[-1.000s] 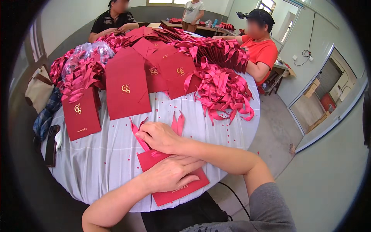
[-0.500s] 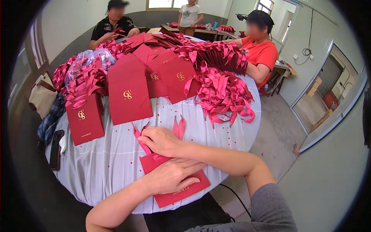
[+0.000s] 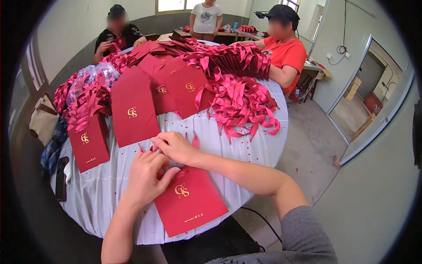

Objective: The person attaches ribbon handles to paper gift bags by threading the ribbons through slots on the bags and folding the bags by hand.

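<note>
While the flat red paper gift bag with a gold emblem (image 3: 191,201) lies at the near edge of the round surface (image 3: 246,145), both hands meet over its top end. The left hand (image 3: 147,176) rests on the bag's upper part, fingers curled and pressing down, seemingly to keep the smooth card from sliding on the cloth. The right hand (image 3: 176,147) reaches across just above it, fingertips drawn together in a pinch on a narrow strip of red satin ribbon (image 3: 194,141) at the bag's mouth, where a ribbon handle would sit. A ribbed white cloth (image 3: 92,193) covers the surface. Toward the far edge lie more stiff red bags (image 3: 132,110) and a loose, glossy tangle of red ribbons (image 3: 241,103); crinkled clear plastic wrapping (image 3: 94,75) sits at the left edge.
</note>
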{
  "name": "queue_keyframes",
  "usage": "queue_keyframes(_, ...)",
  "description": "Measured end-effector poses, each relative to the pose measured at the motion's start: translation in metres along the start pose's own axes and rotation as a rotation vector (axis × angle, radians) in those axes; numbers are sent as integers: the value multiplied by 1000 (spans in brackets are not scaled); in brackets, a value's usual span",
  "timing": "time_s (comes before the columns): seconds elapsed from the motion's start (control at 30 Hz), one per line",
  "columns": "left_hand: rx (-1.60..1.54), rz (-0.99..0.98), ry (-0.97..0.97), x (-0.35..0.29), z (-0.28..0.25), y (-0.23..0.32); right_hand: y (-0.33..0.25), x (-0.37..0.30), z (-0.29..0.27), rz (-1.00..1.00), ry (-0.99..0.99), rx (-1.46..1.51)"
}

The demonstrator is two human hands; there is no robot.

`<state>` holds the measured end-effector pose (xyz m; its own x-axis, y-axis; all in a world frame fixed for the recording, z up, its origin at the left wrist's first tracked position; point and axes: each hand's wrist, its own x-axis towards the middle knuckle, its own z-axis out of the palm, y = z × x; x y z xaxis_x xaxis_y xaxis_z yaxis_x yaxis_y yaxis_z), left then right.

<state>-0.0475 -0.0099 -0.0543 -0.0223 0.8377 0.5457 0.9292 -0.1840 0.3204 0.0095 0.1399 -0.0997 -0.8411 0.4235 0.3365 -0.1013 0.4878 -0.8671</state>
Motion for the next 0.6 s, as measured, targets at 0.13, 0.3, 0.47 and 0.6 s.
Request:
queue_keyframes(0.13,33,-70,-106,-1,3,-6,-6,1,-9,77,26,-1)
queue_keyframes(0.3,-15,-155,-201,1,1,-8,0,5,-14,-27,108,-46)
queue_keyframes(0.47,-305,-330,-359,-5,-3,-16,-4,5,-13,-16,116,-56)
queue_keyframes(0.6,-369,-347,-401,0,3,-19,10,10,-20,-24,174,-51)
